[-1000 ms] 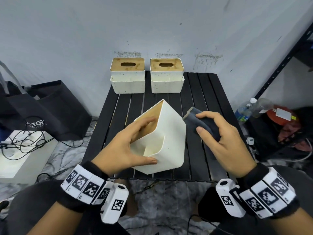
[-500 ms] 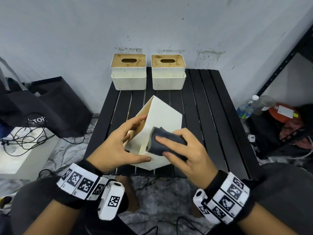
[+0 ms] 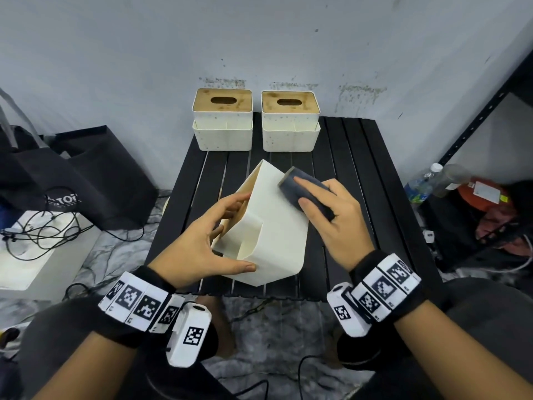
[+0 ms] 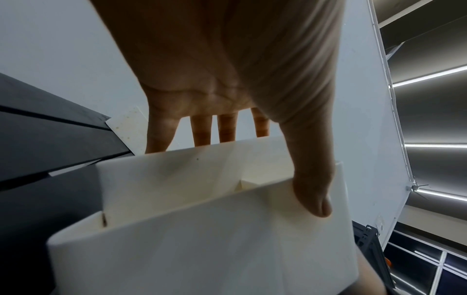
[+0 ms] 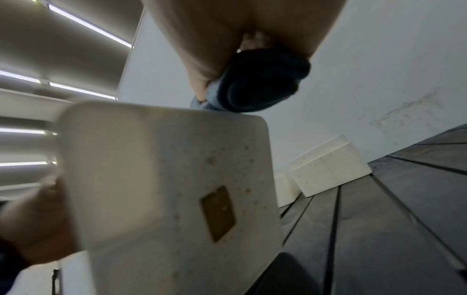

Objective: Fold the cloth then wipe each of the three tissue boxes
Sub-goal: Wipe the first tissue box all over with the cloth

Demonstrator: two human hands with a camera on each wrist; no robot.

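Note:
A cream tissue box [image 3: 274, 235] is tilted on its edge over the near half of the black slatted table [image 3: 360, 168]. My left hand [image 3: 213, 241] grips it, fingers on the wooden lid side and thumb on the near wall [image 4: 313, 195]. My right hand [image 3: 328, 217] holds the folded dark blue cloth [image 3: 302, 189] and presses it on the box's upper face near the far top corner [image 5: 250, 87]. Two more cream tissue boxes with wooden lids, one [image 3: 222, 119] left and one [image 3: 290, 121] right, stand upright side by side at the table's far edge.
Black bags [image 3: 72, 174] and a white unit with tangled cables [image 3: 34, 241] sit on the floor to the left. On the right are a black shelf frame [image 3: 476, 116], plastic bottles [image 3: 427, 180] and red items. A wall rises right behind the table.
My right hand has slid the cloth from the box's lower near face up and right to its far top corner. The left hand keeps its grip on the tilted box.

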